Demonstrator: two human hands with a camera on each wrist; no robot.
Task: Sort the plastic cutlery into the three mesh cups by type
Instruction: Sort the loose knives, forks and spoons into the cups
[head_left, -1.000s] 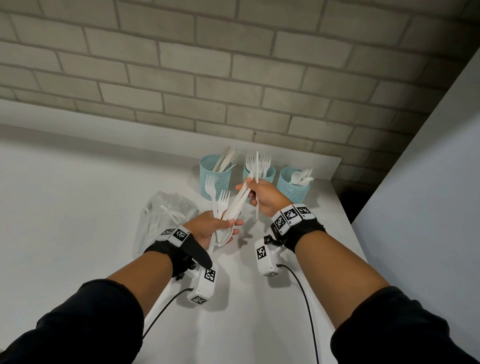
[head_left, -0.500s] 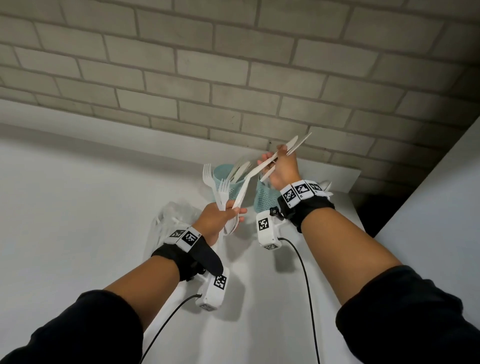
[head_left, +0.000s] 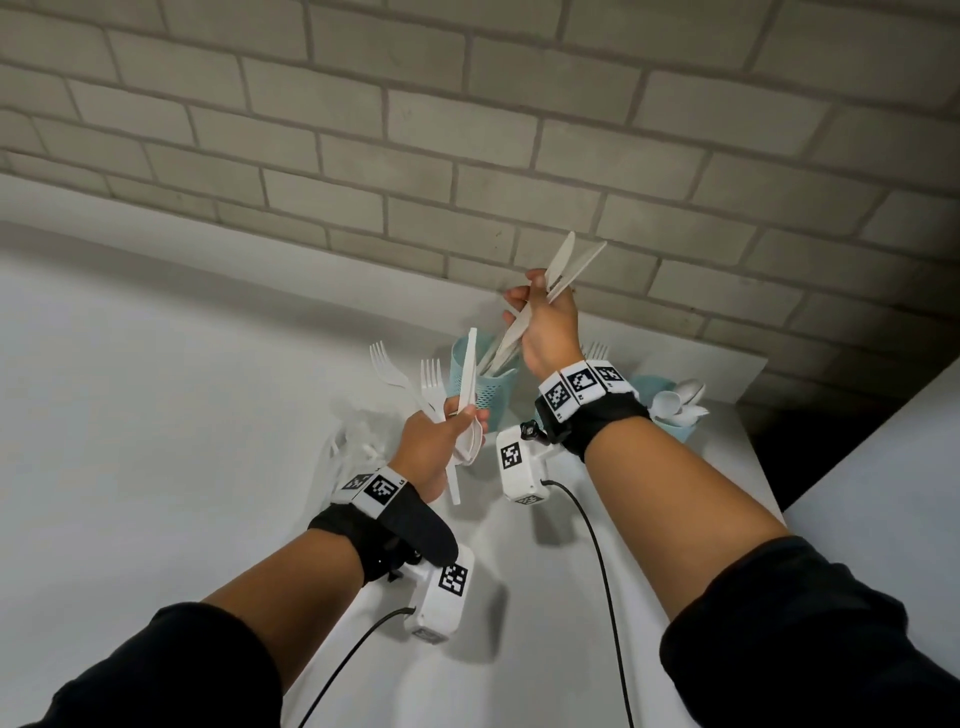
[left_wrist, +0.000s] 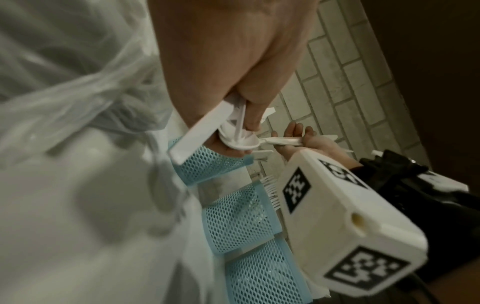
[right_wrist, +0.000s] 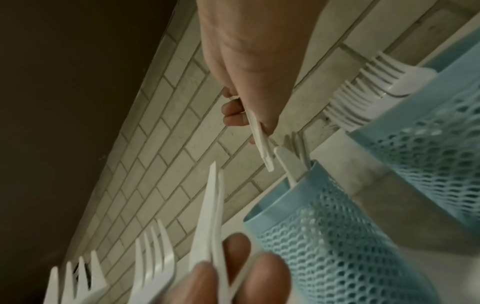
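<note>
Head view, left to right: a crumpled plastic bag (head_left: 358, 441) lies on the white table (head_left: 156, 415); the left hand (head_left: 434, 441) grips two forks (head_left: 410, 382), a knife (head_left: 469, 371) and spoons; the right hand (head_left: 548, 327) clasps two knives (head_left: 569, 265) above the leftmost of three blue mesh cups (head_left: 480, 387).

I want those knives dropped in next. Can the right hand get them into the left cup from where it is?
Probably yes: the right hand holds the knives just above the left cup, whose open mouth looks unobstructed.
</note>
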